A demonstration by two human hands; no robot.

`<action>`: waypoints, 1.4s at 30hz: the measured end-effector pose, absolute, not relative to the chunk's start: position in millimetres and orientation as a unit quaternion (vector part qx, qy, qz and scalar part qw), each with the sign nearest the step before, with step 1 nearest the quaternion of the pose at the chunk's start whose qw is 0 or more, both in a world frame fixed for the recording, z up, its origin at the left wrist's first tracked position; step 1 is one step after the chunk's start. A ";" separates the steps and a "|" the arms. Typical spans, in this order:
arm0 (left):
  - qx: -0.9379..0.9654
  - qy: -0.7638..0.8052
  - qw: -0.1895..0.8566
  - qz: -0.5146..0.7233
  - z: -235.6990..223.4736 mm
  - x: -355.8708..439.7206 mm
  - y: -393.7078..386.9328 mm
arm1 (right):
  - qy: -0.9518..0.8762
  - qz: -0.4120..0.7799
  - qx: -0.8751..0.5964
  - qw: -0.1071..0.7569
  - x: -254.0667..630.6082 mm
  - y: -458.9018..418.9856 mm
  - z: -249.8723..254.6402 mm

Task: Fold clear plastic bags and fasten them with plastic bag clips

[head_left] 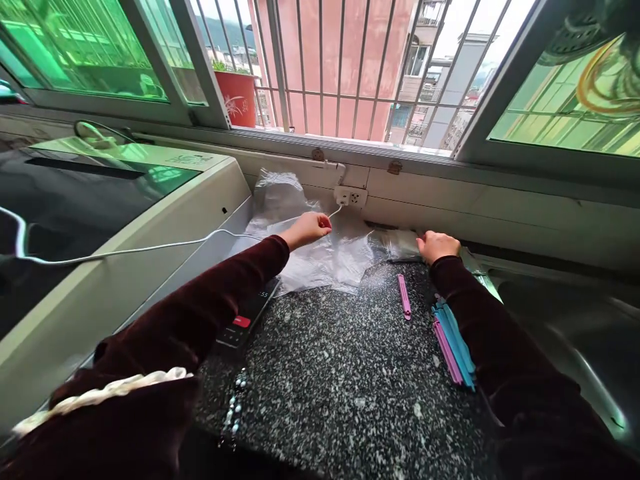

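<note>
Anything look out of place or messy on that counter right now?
Mostly clutter. Crumpled clear plastic bags are heaped against the wall under the left hand, and a white cable trails loose across the washing machine. One pink clip lies apart from the stack.

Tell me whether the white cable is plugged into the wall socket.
Cannot tell. The white cable runs through the left hand up to the wall socket, but the plug itself is too small to see.

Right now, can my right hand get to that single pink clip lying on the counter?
Probably yes. The right hand rests on a clear plastic bag at the back of the speckled counter, and the pink clip lies just in front of it on bare counter, with nothing between them.
</note>
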State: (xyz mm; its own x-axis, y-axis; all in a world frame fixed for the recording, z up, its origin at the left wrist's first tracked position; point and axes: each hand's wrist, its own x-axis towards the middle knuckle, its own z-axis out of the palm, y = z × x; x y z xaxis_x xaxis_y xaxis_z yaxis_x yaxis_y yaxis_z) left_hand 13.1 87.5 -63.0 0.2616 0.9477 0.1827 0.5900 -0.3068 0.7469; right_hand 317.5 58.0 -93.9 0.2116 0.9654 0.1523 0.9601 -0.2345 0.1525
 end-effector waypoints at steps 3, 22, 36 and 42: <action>0.777 0.530 0.219 0.259 -65.7 -21.6 59.7 | 0.693 0.140 0.707 0.001 290.0 39.0 -98.7; 0.870 0.479 -0.096 0.068 -128.8 -20.3 -28.9 | 0.811 0.277 0.509 -0.081 223.7 -3.6 -96.8; 0.909 0.262 -0.176 0.274 -123.1 -30.7 -145.5 | 0.804 0.334 0.416 -0.262 278.6 -198.1 -89.3; 0.980 0.154 0.019 0.127 -141.5 -27.2 -193.6 | 0.822 0.252 0.459 -0.225 293.8 -246.9 -142.2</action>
State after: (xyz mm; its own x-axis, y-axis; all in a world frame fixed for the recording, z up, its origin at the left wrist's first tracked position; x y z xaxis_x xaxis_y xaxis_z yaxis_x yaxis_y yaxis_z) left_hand -27.2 -193.6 -141.5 0.9203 0.3059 0.2440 0.2962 -0.9521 0.0762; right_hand 293.8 -246.9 -142.2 -0.4781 0.6403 0.6012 0.8673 0.4523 0.2080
